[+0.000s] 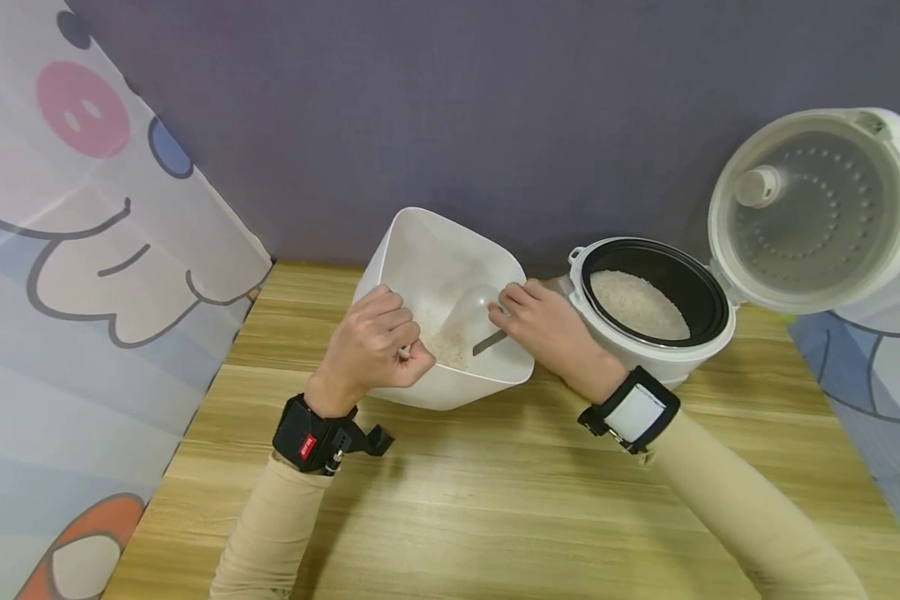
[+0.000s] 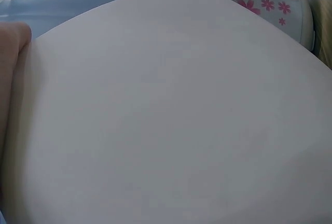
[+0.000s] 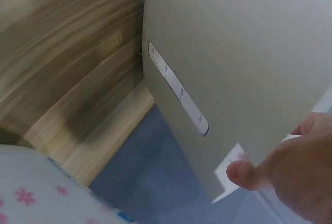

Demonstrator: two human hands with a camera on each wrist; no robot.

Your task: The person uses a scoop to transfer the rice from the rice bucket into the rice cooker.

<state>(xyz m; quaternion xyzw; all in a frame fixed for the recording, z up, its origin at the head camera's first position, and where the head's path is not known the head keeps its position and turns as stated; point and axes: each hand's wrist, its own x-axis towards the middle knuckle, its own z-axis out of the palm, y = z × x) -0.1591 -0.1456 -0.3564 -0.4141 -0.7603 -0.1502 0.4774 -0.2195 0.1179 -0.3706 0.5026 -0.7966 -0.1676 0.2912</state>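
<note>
A white rice container (image 1: 461, 387) stands tilted on the table, its open mouth facing up and showing some loose rice (image 1: 448, 346) inside. My left hand (image 1: 375, 346) grips its near left rim, fingers curled. Over the opposite rim, my right hand (image 1: 547, 325) reaches into the mouth with bent fingers at a clear plastic scoop (image 1: 471, 312), which leans down toward the rice; the exact hold is partly hidden. The container's wall (image 2: 171, 105) fills most of the left wrist view. In the right wrist view, the thumb (image 3: 244, 175) shows by the rim, beyond a narrow window strip (image 3: 179, 89).
Right of the container is a white rice cooker (image 1: 648, 350) with rice in its dark inner pot (image 1: 693, 292). Its lid (image 1: 810, 208) stands raised at the far right. A dark grey wall (image 1: 450, 108) rises behind the wooden table (image 1: 450, 508). Cartoon-printed cloth (image 1: 82, 250) hangs at the left.
</note>
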